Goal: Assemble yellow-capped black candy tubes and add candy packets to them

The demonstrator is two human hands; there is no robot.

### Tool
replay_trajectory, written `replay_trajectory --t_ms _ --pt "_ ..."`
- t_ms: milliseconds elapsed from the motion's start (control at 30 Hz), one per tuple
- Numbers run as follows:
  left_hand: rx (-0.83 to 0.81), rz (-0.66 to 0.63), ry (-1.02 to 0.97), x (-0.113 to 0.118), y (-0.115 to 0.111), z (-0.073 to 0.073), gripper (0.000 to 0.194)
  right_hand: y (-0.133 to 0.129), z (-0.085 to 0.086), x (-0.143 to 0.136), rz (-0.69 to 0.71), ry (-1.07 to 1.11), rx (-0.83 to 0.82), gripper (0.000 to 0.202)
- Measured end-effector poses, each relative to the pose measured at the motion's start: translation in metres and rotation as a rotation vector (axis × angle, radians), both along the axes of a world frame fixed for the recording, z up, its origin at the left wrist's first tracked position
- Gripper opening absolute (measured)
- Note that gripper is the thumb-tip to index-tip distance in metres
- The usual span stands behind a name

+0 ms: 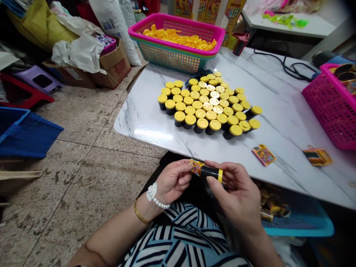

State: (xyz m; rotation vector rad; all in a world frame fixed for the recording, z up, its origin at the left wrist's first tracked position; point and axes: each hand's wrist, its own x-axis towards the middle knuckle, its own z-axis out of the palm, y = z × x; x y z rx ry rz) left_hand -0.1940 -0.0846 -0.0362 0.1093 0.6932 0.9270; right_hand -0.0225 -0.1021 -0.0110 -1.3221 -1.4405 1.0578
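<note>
The left hand (pixel 176 176) pinches a printed sleeve (pixel 196 167) at the left end of the black tube (pixel 209 172); the right hand (pixel 236 191) grips the tube's yellow-capped end between thumb and fingers; the tube thus lies between both hands, near the table edge (pixel 178 150); the sleeve's print is too small to read; a flat printed packet (pixel 263 154) lies right of the grip, its lettering likewise illegible; beyond the grip stand yellow-capped containers (pixel 204 99); farther off, at left, a white sack (pixel 107 26) bears blue lettering, not clearly legible.
</note>
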Motion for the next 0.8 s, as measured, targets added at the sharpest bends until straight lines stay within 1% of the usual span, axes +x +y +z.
replay_trajectory --t_ms 100,233,333,433,533,600,700,733,800 --pt "0.021 -0.027 0.039 0.001 -0.001 -0.001 0.023 0.000 0.000 0.000 -0.015 -0.031 -0.013 0.026" --pt "0.061 -0.021 0.110 0.002 -0.003 -0.002 0.022 0.004 -0.002 -0.003 -0.025 0.018 -0.035 0.023" --pt "0.015 -0.012 0.048 0.001 -0.002 -0.005 0.022 0.005 -0.004 -0.003 0.020 0.027 -0.058 0.021" --pt "-0.044 -0.005 -0.035 0.000 -0.002 -0.010 0.021 0.003 -0.004 -0.001 0.062 -0.066 -0.060 0.022" --pt "-0.058 0.003 -0.048 0.000 -0.003 -0.011 0.022 0.000 -0.006 -0.001 0.062 -0.208 0.003 0.025" --pt "-0.031 0.020 -0.004 0.001 -0.004 -0.010 0.022 -0.002 -0.010 -0.003 0.012 -0.241 0.079 0.029" --pt "0.010 0.059 0.100 0.003 -0.006 -0.008 0.025 -0.006 -0.018 -0.007 -0.065 -0.203 0.189 0.038" --pt "0.016 0.068 0.130 0.004 -0.008 -0.007 0.026 -0.007 -0.021 -0.008 -0.055 -0.174 0.200 0.039" --pt "0.020 0.062 0.180 0.005 -0.011 -0.007 0.029 -0.009 -0.025 -0.008 0.009 -0.111 0.185 0.040"
